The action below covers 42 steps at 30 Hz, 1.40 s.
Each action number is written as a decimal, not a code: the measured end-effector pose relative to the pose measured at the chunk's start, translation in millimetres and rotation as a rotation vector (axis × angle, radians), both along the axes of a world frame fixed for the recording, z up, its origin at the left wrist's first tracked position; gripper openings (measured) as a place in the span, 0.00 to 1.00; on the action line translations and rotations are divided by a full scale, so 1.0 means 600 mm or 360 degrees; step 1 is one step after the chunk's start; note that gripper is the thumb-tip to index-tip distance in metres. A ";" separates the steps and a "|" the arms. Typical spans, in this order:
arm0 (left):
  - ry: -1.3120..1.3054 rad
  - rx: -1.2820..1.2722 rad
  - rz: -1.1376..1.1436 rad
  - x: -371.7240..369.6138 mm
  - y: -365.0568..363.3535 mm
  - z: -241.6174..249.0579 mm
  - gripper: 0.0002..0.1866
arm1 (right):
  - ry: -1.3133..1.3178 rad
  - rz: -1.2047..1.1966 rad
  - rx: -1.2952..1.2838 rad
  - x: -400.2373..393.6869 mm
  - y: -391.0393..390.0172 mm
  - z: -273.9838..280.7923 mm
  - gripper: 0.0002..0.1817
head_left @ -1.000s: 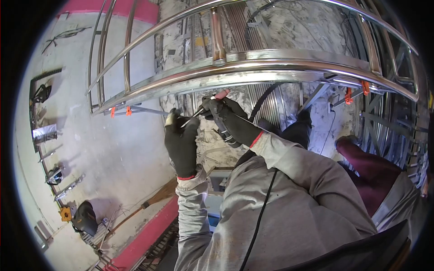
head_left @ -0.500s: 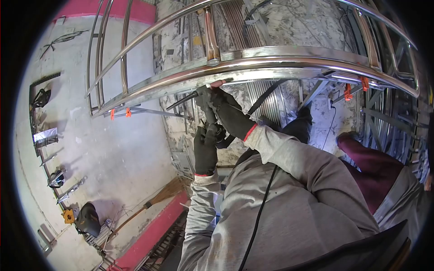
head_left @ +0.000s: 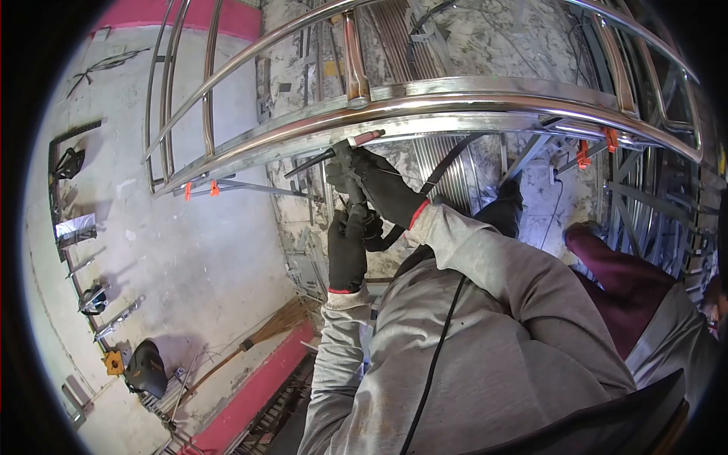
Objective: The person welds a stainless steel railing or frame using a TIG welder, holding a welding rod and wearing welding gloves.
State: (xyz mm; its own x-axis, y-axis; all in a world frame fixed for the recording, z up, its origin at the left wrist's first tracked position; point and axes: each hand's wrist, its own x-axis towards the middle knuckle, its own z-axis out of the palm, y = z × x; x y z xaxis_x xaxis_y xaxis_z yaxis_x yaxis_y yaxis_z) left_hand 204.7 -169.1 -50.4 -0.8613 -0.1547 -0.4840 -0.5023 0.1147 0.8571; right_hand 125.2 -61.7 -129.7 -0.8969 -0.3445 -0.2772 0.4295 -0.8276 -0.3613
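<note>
Gripping a welding torch point(head_left: 345, 150) in the gloved right hand point(head_left: 371, 178), tip at the steel rail point(head_left: 455, 102), left hand point(head_left: 347, 246) clamped on its hose; torch slipping could mar the rail.

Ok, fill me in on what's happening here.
A person in black gloves and a grey top works at a polished steel railing frame. The right hand grips a TIG welding torch, its pink-capped head up against the frame's lower rail. The left hand steadies the torch handle below. Another person's maroon sleeve shows alongside.
</note>
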 end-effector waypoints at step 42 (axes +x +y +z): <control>-0.0100 0.0341 -0.0153 0.036 -0.030 -0.023 0.24 | 0.0137 0.0137 0.0276 0.017 -0.008 0.032 0.26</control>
State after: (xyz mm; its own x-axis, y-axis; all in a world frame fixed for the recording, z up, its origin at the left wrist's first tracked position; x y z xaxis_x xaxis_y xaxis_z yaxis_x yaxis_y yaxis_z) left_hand 226.2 -187.1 -64.5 -0.8341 0.0387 -0.5502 -0.5511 -0.0167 0.8343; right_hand 135.6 -66.4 -110.6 -0.8892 -0.3746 -0.2625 0.4572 -0.7114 -0.5337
